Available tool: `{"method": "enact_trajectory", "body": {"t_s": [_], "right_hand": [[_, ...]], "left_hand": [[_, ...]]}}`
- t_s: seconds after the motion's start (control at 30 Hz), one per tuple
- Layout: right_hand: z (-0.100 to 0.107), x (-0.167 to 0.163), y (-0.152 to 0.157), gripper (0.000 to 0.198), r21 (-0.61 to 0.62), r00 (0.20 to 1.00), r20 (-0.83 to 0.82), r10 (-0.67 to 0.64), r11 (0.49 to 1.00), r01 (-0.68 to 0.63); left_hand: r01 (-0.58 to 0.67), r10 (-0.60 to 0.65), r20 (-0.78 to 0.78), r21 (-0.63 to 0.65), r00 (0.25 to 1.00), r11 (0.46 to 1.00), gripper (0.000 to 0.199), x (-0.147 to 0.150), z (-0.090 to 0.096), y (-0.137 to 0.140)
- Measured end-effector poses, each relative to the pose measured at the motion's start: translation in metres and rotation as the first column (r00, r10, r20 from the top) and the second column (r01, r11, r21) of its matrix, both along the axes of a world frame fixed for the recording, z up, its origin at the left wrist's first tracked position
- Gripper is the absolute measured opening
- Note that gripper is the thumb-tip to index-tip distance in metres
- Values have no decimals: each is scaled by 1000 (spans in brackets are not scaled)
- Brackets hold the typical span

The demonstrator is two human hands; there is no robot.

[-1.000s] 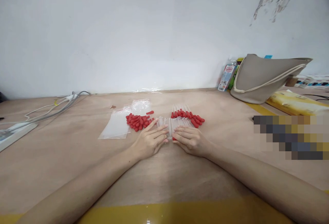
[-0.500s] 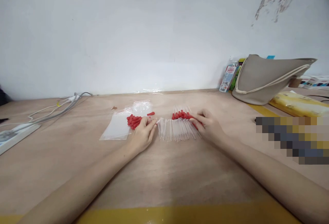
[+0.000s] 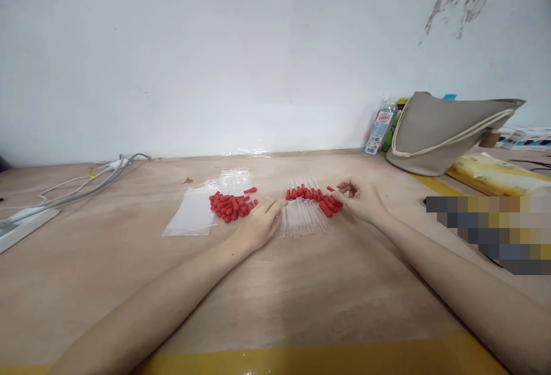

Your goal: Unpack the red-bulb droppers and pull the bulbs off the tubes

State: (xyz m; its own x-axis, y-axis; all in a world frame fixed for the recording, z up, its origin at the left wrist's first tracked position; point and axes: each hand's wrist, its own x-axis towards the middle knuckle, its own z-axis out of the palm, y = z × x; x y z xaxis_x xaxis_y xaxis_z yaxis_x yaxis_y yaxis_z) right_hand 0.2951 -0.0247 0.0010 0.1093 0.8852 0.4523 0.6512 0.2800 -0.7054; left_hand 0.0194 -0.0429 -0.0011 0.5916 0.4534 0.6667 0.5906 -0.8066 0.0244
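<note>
A spread of thin clear tubes (image 3: 302, 218) lies in the middle of the table, with a curved row of small red rubber bulbs (image 3: 303, 193) across their far part. My left hand (image 3: 262, 223) rests at the left end of the tubes. Its fingers are pressed together, and whatever lies under their tips is hidden. Beyond the right end of the row, my right hand (image 3: 361, 200) pinches at a red rubber bulb (image 3: 331, 189), the other fingers curled. More bulbs lie just below its fingertips. To the left of my left hand is a heap of red bulbs (image 3: 228, 205).
Clear plastic bags (image 3: 189, 214) lie partly under the heap. A power strip (image 3: 30, 223) with cables stands at far left. At the right are a grey bag (image 3: 447, 134), a carton (image 3: 379, 131), a yellow packet (image 3: 499, 174) and a pixelated area. The wall bounds the table behind.
My left hand has moved right, from beside the heap onto the left end of the tubes. My right hand has drawn back a little to the right, uncovering more red bulbs.
</note>
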Motion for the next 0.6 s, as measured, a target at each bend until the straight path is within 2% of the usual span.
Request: {"method": "enact_trajectory", "body": {"t_s": [0.1,0.27,0.47,0.6], "right_hand": [[-6,4,5,26,-52,999,24,-24,998,26],[-24,15,20,31,-148,996,-73,-49,988,38],[-32,15,28,30,-171,999,-45,6,985,-14],[-36,18,32,35,-170,998,-56,-7,985,-3]], "left_hand": [[20,-22,-38,-61,999,998,28,0,1,-5],[38,-48,-63,-150,997,988,43,-8,5,-16],[18,-17,6,-209,1000,978,27,-36,5,-30],[-17,22,23,-222,999,975,23,-47,5,-34]]}}
